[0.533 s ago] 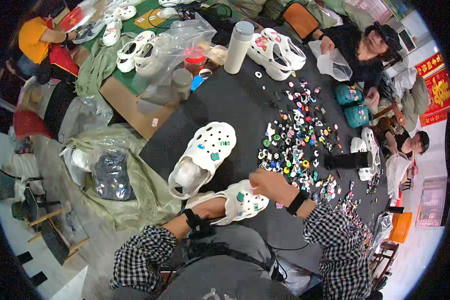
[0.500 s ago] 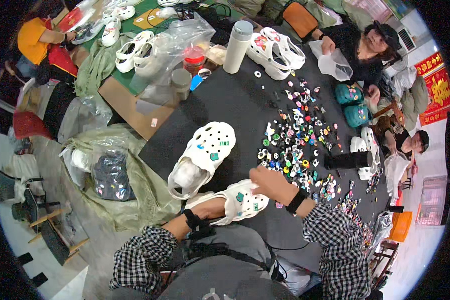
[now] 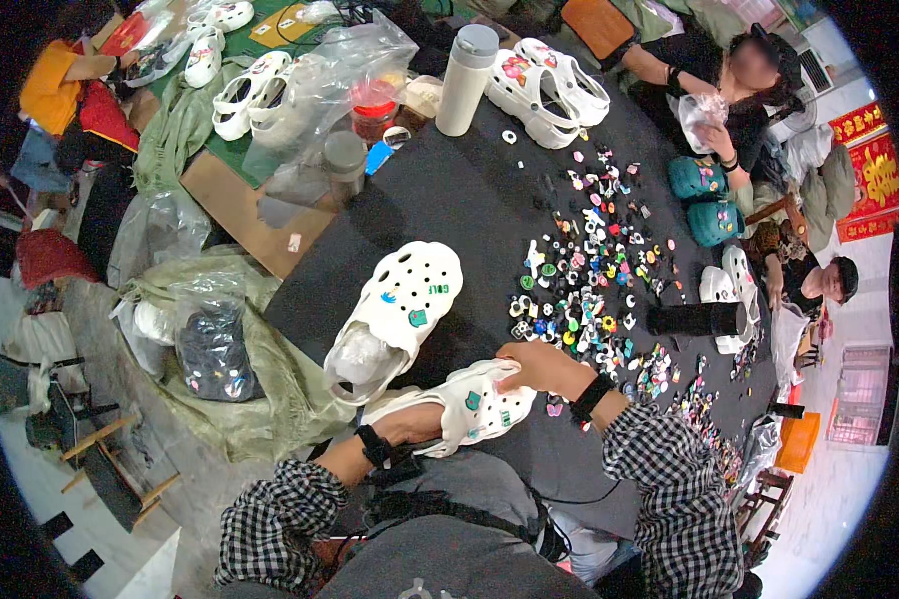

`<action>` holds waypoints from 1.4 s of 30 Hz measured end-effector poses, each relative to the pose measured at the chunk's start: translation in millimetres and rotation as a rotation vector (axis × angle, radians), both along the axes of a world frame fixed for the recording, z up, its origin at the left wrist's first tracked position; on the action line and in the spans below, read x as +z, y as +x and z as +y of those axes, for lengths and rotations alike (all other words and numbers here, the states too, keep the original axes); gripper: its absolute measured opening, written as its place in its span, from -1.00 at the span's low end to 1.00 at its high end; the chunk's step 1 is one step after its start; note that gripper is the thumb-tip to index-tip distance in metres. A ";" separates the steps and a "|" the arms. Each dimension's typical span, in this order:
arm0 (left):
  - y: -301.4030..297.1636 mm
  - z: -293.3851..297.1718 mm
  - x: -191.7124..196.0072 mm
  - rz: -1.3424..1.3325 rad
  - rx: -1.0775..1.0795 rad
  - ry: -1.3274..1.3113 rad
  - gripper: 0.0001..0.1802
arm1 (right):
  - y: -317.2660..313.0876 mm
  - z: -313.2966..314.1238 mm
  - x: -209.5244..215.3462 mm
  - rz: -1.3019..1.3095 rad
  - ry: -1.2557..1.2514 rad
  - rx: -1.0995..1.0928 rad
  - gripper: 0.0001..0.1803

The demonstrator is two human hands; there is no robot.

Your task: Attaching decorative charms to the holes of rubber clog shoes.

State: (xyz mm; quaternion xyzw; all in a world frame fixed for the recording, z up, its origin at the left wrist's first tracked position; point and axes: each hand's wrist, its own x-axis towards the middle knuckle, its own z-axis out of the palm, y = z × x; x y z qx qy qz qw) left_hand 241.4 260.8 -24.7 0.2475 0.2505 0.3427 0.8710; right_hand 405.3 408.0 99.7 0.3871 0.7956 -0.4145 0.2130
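A white clog with holes and green charms on its upper is held low over the near edge of the black table. My left hand reaches in through its heel opening; the fingers are hidden inside. At the toe, my right hand is closed, its fingertips bent against the upper; whatever they pinch is too small to make out. Just beyond lies a second white clog with blue and green charms and clear plastic stuffing in the heel. Loose colourful shoe charms spread right of my right hand.
Farther back stand a pale bottle and a pair of decorated white clogs. A black cylinder lies to the right, near teal clogs. Across the table a co-worker's hand holds clear plastic. Sacking lies at left.
Both my hands stay at the held clog, shifting very slightly. The whole view has turned a little. The co-worker across the table has gathered the clear plastic into a bunch.
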 end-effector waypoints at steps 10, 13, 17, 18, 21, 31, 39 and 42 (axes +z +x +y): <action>-31.8 8.8 70.6 -0.084 0.007 -0.207 -0.48 | -20.0 -2.0 4.2 -0.034 0.099 0.139 -0.49; -34.0 5.9 53.0 0.314 -0.064 0.350 -0.48 | -25.3 -3.7 6.9 -0.111 0.094 0.155 -0.48; -38.5 8.0 81.7 0.108 -0.064 -0.140 -0.49 | -22.6 -4.1 11.6 -0.023 0.114 0.099 -0.46; -40.8 9.9 86.6 0.133 -0.100 -0.149 -0.49 | -20.3 -4.9 7.0 -0.005 0.099 0.103 -0.45; -46.3 16.2 92.2 0.214 -0.201 -0.169 -0.50 | -18.2 -1.8 6.3 -0.036 0.041 0.092 -0.40; -46.7 7.7 82.2 0.005 -0.105 -0.170 -0.36 | 8.3 -13.3 -5.5 0.199 -0.027 0.035 -0.39; -51.0 -17.8 82.8 0.037 -0.108 -0.114 -0.37 | 21.4 -26.1 21.0 0.134 -0.037 0.262 -0.30; -50.6 -28.8 83.9 0.047 -0.081 -0.108 -0.38 | 28.8 -45.1 44.5 0.130 0.004 0.207 -0.28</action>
